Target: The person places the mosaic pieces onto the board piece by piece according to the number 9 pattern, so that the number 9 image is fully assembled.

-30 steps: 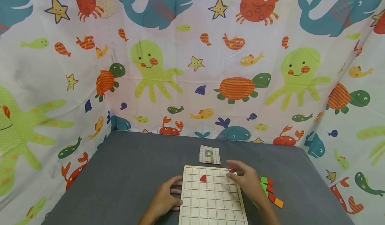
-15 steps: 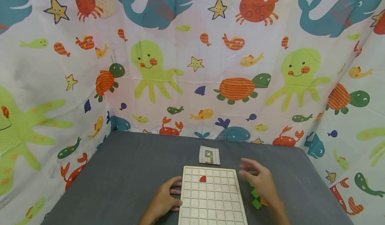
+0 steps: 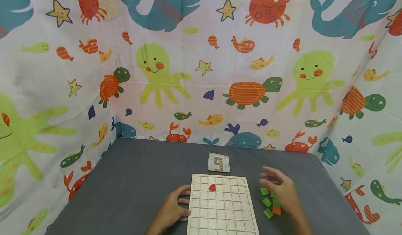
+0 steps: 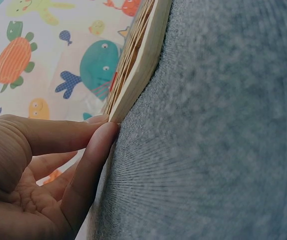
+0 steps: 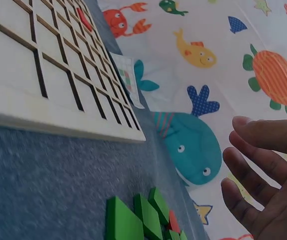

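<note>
Head view: left hand (image 3: 171, 207) pinching the left edge of the gridded wooden board (image 3: 221, 213) on the table (image 3: 141, 189); right hand (image 3: 282, 191) hovering, fingers loosely spread, by green tiles (image 3: 268, 213); red piece (image 3: 212, 187) on board, patterned card (image 3: 218, 162) beyond.

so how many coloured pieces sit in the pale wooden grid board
1: a red quarter-circle piece, second row from top, third column from left; more may lie out of frame.

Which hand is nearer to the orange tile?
Right. The right hand hovers by the loose tiles, close to the orange tile; the left hand touches the left edge of the wooden board, on the opposite side.
</note>
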Tool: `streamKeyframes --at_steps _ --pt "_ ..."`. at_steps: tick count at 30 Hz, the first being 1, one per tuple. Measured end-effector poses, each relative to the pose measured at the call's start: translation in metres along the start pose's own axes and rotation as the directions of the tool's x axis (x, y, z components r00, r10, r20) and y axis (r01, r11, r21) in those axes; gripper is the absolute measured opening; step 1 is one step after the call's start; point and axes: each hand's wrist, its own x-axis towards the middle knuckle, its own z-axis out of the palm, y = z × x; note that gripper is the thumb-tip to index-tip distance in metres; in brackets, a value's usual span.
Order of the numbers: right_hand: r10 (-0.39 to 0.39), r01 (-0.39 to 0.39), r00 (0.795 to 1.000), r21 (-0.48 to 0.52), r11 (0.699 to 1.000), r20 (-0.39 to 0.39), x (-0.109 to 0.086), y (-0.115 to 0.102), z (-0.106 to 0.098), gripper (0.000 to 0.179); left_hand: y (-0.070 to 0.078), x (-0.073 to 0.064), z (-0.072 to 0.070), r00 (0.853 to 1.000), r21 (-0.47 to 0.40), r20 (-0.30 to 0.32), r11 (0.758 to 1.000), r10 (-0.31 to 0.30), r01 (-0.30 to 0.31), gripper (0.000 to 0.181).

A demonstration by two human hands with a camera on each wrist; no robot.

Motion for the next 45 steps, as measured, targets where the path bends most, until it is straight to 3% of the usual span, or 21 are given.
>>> streamKeyframes --at_steps 17,26,41,45 --pt "0.128 -0.131 0.987 -0.023 0.991 -0.093 -0.001 0.038 -0.032 0.048 -0.001 0.000 0.001 1.000 0.013 -0.020 1.000 -0.004 0.004 0.087" --pt "0.271 -0.276 0.958 -0.052 0.960 -0.088 -0.003 0.051 -0.041 0.055 -0.001 -0.001 0.002 1.000 0.015 -0.024 1.000 -0.007 0.007 0.086" --pt "0.311 -0.312 0.950 -0.082 0.947 -0.030 -0.006 0.057 -0.050 0.057 0.000 0.000 0.002 1.000 0.006 -0.024 1.000 0.005 -0.005 0.087" --pt "0.331 -0.326 0.944 -0.164 0.931 0.003 -0.004 0.059 -0.051 0.061 0.001 0.000 0.002 1.000 0.016 -0.025 1.000 -0.003 0.003 0.087"
